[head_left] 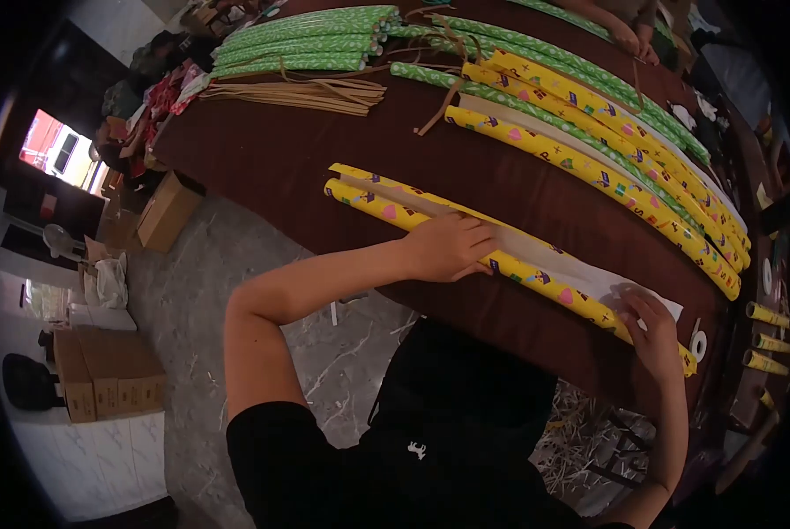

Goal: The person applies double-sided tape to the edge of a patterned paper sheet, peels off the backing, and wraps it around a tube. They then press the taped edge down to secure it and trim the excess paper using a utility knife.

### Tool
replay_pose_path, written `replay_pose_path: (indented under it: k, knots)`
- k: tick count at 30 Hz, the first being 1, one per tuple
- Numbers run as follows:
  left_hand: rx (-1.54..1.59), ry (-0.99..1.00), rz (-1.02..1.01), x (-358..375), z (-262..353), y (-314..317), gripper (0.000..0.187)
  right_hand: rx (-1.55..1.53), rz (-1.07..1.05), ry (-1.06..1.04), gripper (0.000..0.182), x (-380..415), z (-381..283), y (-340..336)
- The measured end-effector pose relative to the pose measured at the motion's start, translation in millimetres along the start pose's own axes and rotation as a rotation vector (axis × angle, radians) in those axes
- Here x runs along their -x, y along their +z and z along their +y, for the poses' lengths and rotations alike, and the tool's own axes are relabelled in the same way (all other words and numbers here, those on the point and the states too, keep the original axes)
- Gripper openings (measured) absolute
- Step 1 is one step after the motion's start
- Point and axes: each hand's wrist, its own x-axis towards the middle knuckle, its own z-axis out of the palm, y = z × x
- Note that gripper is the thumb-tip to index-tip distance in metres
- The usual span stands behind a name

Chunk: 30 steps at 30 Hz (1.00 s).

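Observation:
A yellow patterned wrapping-paper roll (540,284), partly unrolled, lies along the near side of the table with its pale inner side (580,263) facing up. Over its middle, my left hand (452,247) is closed, fingers bent across the roll. My right hand (651,326) curls round the paper near the roll's right end, thumb and fingers close together. A white tape roll (697,346) is just beyond that end. Farther back lie more yellow rolls (589,172) with a green one (580,137) among them.
Green patterned rolls (302,40) are stacked at the back left, beside a bundle of brown strips (302,93). Another person's hands (635,40) work at the far edge. Short yellow rolls (770,341) lie at the right. Cardboard boxes (113,375) and paper scraps (580,441) are below.

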Motion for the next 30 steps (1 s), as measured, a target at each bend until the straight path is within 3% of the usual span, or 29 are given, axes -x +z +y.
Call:
replay_pose_path:
  k: [3, 5, 7, 9, 10, 12, 14, 22, 28, 30]
  knots:
    - [-0.017, 0.017, -0.004, 2.3, -0.2, -0.7, 0.039, 0.227, 0.05, -0.107, 0.044, -14.8, 0.0, -2.1]
    - [-0.042, 0.095, 0.048, 2.6, -2.7, -4.9, 0.039, 0.593, 0.301, -0.284, 0.053, -27.2, -25.2, -1.2]
    - [-0.117, 0.134, 0.049, 2.3, -4.8, -13.1, 0.037, 0.578, 0.318, -0.299, 0.052, -36.0, -33.6, -2.1]
    - [-0.18, 0.216, 0.064, -3.9, -7.9, -20.4, 0.034, -0.136, -0.298, 0.226, 0.051, -34.8, -23.0, -5.6]
    - [-0.182, 0.221, 0.036, -3.1, -9.6, -23.7, 0.036, -0.302, -0.332, 0.169, 0.041, -33.2, -26.5, -6.0]
    - [-0.159, 0.254, 0.001, -8.2, -15.5, -22.2, 0.037, -0.225, -0.535, 0.116, 0.033, -37.6, -4.1, -4.1]
    - [-0.153, 0.313, 0.047, -14.2, -16.4, -23.2, 0.033, -0.229, -0.582, 0.12, 0.028, -37.9, -6.7, -8.8]
    - [-0.155, 0.307, 0.026, -35.1, -15.7, -16.2, 0.037, -0.392, -0.527, 0.251, 0.036, -28.7, -2.9, -19.3]
    - [-0.105, 0.244, -0.011, -36.7, -15.7, -11.9, 0.042, -0.352, -0.493, 0.214, 0.026, -27.5, 0.0, -20.3]
    - [-0.114, 0.29, 0.005, -42.9, -18.5, -14.3, 0.043, -0.423, -0.612, 0.18, 0.031, -25.9, -6.3, -23.2]
